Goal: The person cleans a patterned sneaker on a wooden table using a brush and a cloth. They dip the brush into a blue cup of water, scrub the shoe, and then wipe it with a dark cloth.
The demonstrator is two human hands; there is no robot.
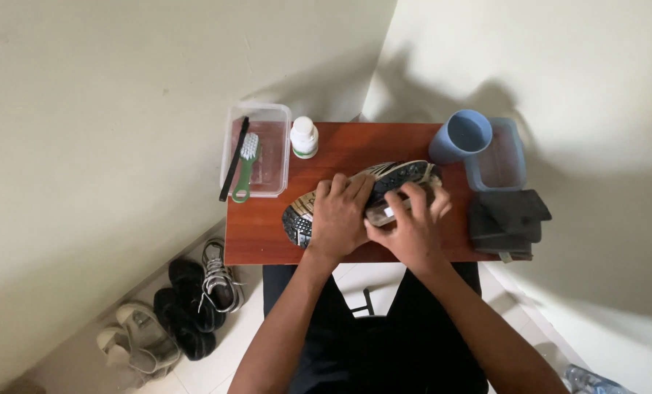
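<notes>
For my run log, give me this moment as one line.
left hand: pressing on sneaker | right hand: gripping small brush at sole | table: tub, bottle, blue cup, grey cloth

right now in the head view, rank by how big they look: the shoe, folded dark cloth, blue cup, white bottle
1. shoe, partly covered by both hands
2. folded dark cloth
3. blue cup
4. white bottle

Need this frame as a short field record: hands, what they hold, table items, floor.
left hand: pressed on the shoe, sole up
right hand: grips a small brush against the shoe
table: red-brown wood
left of shoe: clear tub with green brush, white bottle
right of shoe: blue cup, blue-grey tub, dark folded cloth
floor: several shoes
</notes>
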